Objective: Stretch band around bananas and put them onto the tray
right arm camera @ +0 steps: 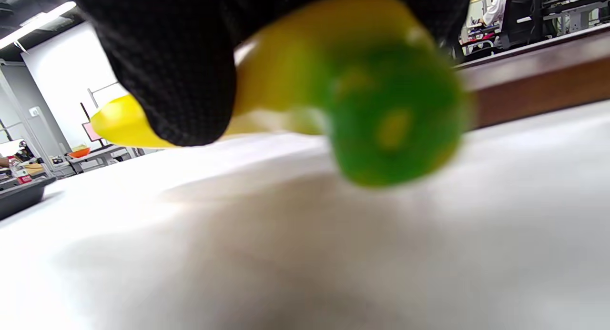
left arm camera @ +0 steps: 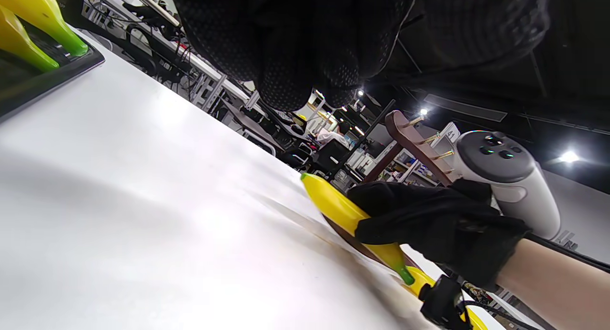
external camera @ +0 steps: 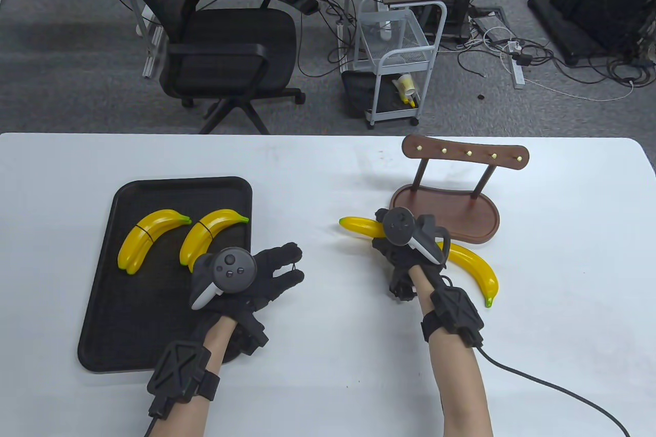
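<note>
Two loose yellow bananas lie in front of the wooden stand. My right hand (external camera: 392,252) grips the left banana (external camera: 359,226) around its middle; in the left wrist view the right hand's fingers (left arm camera: 424,225) curl over this banana (left arm camera: 333,204). The second banana (external camera: 474,265) lies just to the right, under my wrist. In the right wrist view a gloved finger (right arm camera: 181,82) presses on the banana, whose green tip (right arm camera: 391,125) fills the frame. My left hand (external camera: 287,268) hovers beside the black tray (external camera: 107,314), fingers spread, with a thin dark band (external camera: 296,267) at its fingertips.
On the tray lie two banded banana pairs (external camera: 148,240) (external camera: 207,237). A brown wooden stand with a row of pegs (external camera: 461,201) sits just behind my right hand. An office chair and a wire cart stand on the floor beyond the table's far edge.
</note>
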Tool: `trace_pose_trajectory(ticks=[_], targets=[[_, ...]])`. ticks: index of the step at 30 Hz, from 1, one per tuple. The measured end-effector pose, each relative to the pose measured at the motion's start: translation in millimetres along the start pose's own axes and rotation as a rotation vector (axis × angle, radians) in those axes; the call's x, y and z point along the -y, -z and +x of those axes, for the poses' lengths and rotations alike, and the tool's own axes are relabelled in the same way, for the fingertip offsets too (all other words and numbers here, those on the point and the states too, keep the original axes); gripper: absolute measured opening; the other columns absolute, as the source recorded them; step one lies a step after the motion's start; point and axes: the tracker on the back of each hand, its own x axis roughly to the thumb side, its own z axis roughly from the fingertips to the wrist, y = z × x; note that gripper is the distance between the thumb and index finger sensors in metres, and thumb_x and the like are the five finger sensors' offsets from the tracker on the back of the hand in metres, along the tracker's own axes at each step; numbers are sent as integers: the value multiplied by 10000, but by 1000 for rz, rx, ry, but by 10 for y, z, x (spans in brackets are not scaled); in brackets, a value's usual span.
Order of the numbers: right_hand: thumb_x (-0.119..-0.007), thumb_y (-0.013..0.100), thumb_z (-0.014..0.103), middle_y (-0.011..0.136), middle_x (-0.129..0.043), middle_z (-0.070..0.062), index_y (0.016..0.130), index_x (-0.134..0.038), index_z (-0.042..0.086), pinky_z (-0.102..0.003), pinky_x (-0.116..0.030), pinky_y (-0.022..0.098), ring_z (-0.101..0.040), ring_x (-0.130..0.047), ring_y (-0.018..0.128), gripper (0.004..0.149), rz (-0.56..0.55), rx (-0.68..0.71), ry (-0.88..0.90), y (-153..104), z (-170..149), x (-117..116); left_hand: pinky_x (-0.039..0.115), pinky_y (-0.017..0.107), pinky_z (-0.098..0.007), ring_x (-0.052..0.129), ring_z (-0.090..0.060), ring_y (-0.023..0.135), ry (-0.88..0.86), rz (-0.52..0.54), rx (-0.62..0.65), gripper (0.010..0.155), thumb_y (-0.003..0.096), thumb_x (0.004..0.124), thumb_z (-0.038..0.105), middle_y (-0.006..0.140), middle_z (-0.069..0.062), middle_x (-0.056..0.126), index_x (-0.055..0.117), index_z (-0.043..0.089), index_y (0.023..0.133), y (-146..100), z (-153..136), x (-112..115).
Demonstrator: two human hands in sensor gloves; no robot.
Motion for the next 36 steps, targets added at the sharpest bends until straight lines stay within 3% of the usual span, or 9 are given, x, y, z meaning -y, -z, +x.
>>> trace_pose_trajectory(ticks=[7, 17, 30, 36], targets=[[-942, 432, 348, 997, -789, -111, 1015, -667, 156, -468, -821, 547, -347, -896, 785, 672, -43, 19, 2, -186, -240, 309, 682, 776, -454, 847, -249, 996, -1, -4, 0, 636, 499, 694, 566, 1079, 14, 787, 632, 258, 1052, 0, 2, 8], [-945, 433, 349, 998, -795, -116, 1014, -672, 154, -465, -826, 546, -350, -903, 783, 671, -89, -9, 4, -486, -634, 571, 681, 777, -455, 847, -251, 996, -1, -4, 3, 635, 500, 693, 566, 1079, 14, 788, 634, 256, 1051, 5, 3, 12], [-936, 441, 347, 1005, -779, -119, 1021, -658, 151, -471, -815, 552, -353, -888, 793, 673, -137, -139, 26, -798, -1199, 712, 679, 778, -456, 846, -252, 996, -6, -4, 3, 634, 501, 693, 566, 1079, 15, 788, 633, 257, 1051, 7, 2, 16], [-928, 448, 341, 1011, -755, -128, 1029, -638, 147, -473, -804, 565, -355, -865, 804, 678, -127, -171, 18, -899, -1340, 668, 680, 777, -456, 846, -252, 996, -7, -3, 6, 631, 502, 691, 565, 1079, 14, 788, 636, 257, 1050, 6, 9, 15]])
